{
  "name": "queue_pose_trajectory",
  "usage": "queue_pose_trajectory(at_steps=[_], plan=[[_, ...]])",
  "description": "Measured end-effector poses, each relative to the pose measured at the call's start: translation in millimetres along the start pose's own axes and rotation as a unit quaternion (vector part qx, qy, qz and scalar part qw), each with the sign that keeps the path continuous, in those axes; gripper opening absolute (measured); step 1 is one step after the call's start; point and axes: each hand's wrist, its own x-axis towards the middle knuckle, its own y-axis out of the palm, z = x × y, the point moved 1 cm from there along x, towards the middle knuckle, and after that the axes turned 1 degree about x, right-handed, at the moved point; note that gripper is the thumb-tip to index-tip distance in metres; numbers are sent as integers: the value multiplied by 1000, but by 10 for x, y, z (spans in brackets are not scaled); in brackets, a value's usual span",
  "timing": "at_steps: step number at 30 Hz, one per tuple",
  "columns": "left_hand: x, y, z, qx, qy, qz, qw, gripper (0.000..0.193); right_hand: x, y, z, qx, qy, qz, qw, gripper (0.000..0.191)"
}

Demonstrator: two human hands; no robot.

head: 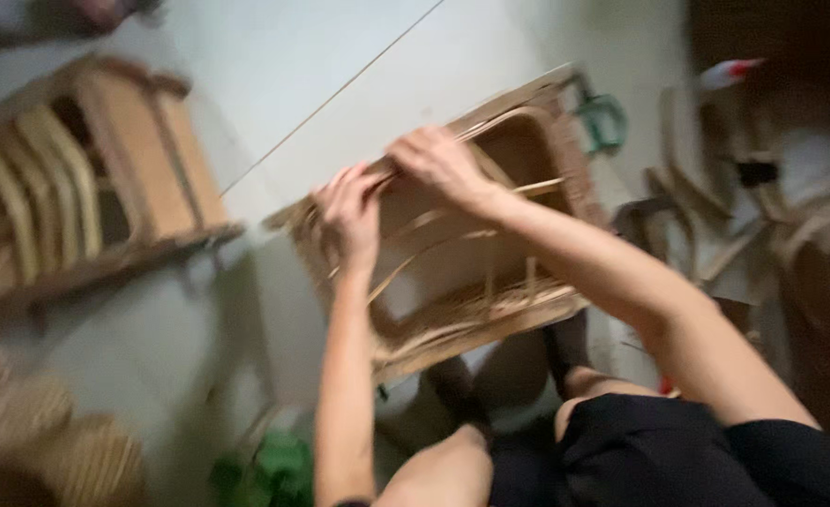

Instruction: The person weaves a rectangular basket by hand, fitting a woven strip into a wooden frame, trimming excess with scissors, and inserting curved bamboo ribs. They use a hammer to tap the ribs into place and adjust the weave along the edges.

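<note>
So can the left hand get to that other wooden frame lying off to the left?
Probably, if it lets go: the left hand rests on the near woven frame, and bare floor separates it from the other frame.

There are two hands, the left hand and the right hand, on one wooden frame. One more wooden frame lies at the left (the picture is blurred, so smaller things cannot be counted).

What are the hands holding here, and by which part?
Both the left hand and right hand grip the wicker frame along its far rim; blur hides whether they pinch a loose strand there.
</note>
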Motion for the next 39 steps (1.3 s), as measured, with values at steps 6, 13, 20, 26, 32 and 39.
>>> queue_pose_trajectory(at_steps=[6,13,20,26,32,39], plan=[[-937,-699,-553,-66,60,182,979,35,-1004,-1099,-814,9,104,-106,989,20],[-1931,-778,-918,-45,36,187,981,55,-2508,-1282,-1810,-52,388,-40,919,43],[-1971,-689,-947,-37,29,160,986,58,-2264,-1020,-2010,-63,422,57,903,29],[-2024,-636,-1043,-11,36,142,989,52,-1505,-1783,-1491,-146,187,-65,969,21],[-1999,-639,-1005,-32,67,152,986,49,-568,-1668,-340,332,172,-107,921,29],[-2006,-609,-1002,-29,78,142,986,36,-336,-434,631,325,257,-40,909,14]])
